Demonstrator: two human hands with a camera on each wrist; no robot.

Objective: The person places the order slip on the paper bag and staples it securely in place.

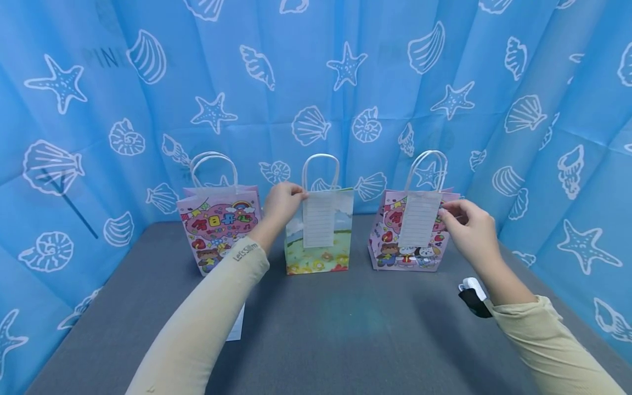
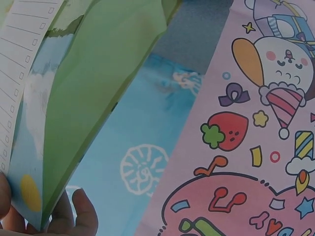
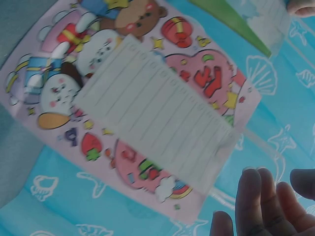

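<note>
Three paper gift bags with white handles stand upright in a row. At the middle bag (image 1: 340, 247), printed with a flower meadow, my left hand (image 1: 282, 206) pinches the top rim beside a white lined checklist sheet (image 1: 318, 222). In the left wrist view the fingers (image 2: 84, 214) lie behind that rim, with the thumb in front. My right hand (image 1: 471, 227) is beside the pink cartoon bag (image 1: 387, 255) on the right, fingers loosely bent and holding nothing. Another checklist sheet (image 3: 152, 113) hangs on that bag's front.
On the left stands another pink cartoon bag (image 1: 222, 219), partly covered by my left arm. A white paper (image 1: 237, 327) on the grey table (image 1: 345, 340) shows from under the left sleeve. A blue seashell-print curtain (image 1: 316, 71) hangs behind and along both sides.
</note>
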